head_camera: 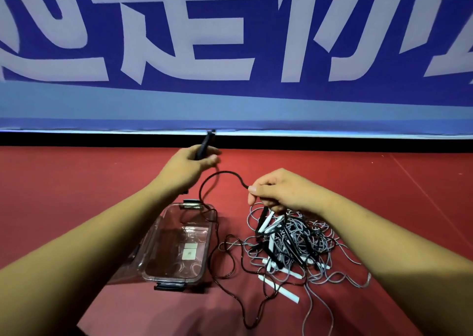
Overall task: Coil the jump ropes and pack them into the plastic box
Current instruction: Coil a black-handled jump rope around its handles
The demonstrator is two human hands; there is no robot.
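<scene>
Nearest, the open plastic box (176,248) sits empty on the red floor (64,195), the tangled jump ropes (289,243) just right of it, while beyond it the right hand (279,189) pinches a black cord (220,175) and the left hand (189,164) grips its black handle (206,142), apparently drawing one rope free to coil.

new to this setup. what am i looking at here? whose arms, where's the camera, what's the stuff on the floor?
There is no robot: a person works with bare hands, and the single picture comes from a wide-angle camera on their head, looking forward and down. The left hand grips a black handle. Its black cord arcs across to the right hand, which pinches it. On the red floor sits a clear plastic box, lid off, with no rope packed inside, only a small label at the bottom. Beside it, under the right hand, lies a tangled pile of jump ropes with black and white handles. Behind is a blue banner.
</scene>
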